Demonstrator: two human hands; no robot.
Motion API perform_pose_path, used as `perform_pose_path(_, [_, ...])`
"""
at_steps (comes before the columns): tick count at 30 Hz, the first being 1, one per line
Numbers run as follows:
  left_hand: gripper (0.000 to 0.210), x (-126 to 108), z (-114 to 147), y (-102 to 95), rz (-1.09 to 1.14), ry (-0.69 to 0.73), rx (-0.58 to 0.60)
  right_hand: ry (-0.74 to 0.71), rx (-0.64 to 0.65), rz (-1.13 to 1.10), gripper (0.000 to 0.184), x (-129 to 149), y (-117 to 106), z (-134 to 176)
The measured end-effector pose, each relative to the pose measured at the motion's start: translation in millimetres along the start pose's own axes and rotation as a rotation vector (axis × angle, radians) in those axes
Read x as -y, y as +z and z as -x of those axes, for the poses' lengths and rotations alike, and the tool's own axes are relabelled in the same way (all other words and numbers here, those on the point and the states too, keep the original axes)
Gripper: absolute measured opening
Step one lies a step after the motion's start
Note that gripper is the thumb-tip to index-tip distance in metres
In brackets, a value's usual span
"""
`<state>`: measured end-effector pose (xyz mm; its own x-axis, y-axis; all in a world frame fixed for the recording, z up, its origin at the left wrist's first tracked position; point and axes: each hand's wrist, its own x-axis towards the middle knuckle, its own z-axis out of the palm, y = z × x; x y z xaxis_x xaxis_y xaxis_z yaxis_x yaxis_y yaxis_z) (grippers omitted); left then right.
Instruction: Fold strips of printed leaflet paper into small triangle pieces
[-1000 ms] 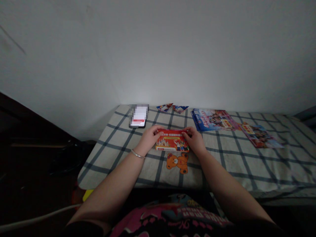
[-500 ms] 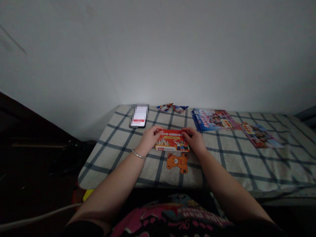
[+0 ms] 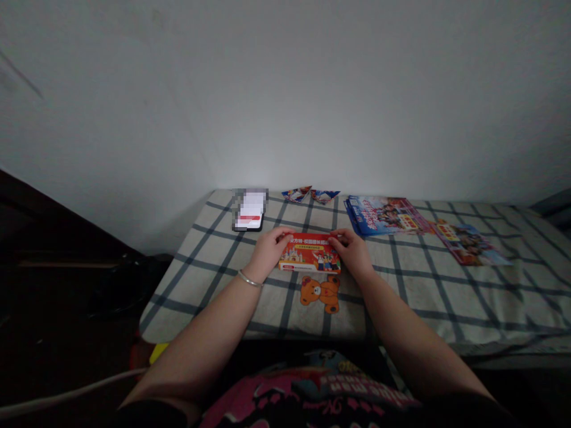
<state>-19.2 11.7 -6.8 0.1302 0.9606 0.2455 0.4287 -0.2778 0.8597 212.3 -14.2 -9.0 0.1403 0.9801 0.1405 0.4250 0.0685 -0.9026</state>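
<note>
A red printed leaflet [image 3: 307, 254] with a castle and cartoon people lies on the checked cloth, its near strip white with a red label. On its left far corner my left hand [image 3: 273, 248] is closed, thumb on top; a silver bangle circles that wrist. My right hand [image 3: 352, 249] pinches the far right corner the same way. Fingers under or behind the paper are hidden. Just nearer to me, below the leaflet, is an orange teddy bear figure [image 3: 320, 293] printed on the cloth.
A phone [image 3: 250, 209] with a blurred screen lies at the back left. Two folded paper pieces [image 3: 297, 194] stand by the wall. To the right are a pile of blue and pink flyers [image 3: 383, 215] and another flyer [image 3: 471, 242]. The checked tablecloth [image 3: 214, 279] covers the table.
Both hands keep their hold on the leaflet's far corners. Its near edge appears slightly different, with the white strip showing a little more; otherwise only a slight view shift.
</note>
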Motion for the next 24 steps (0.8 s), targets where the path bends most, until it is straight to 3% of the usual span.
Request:
perform_pose_path(6, [0.019, 1.4, -1.2, -0.9, 0.05, 0.001, 0.012, -0.017, 0.037, -0.016, 0.036, 0.0, -2.8, -0.6])
perform_pose_path(24, [0.017, 2.5, -1.2, 0.3, 0.073, -0.012, -0.037, 0.014, -0.01, -0.005, 0.024, -5.9, -1.1, -4.0])
